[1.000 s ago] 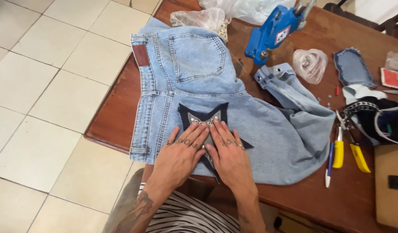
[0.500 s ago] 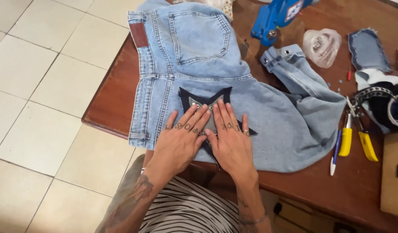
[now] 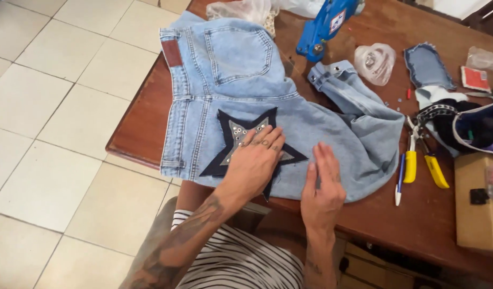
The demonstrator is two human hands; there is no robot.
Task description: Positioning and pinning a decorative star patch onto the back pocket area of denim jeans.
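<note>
Brown wooden table point(image 3: 150, 123) carried light blue denim jeans point(image 3: 241, 80), spread flat under both hands. Dark navy star-shaped fabric patch with silver studs point(image 3: 233, 136) lay on the jeans beneath the left hand point(image 3: 254, 166), which pressed it palm-down, fingers open, gripping nothing. Right hand point(image 3: 322, 184) rested flat and open on denim just right of the star. Yellow-handled pliers point(image 3: 423, 160) lay further right.
</note>
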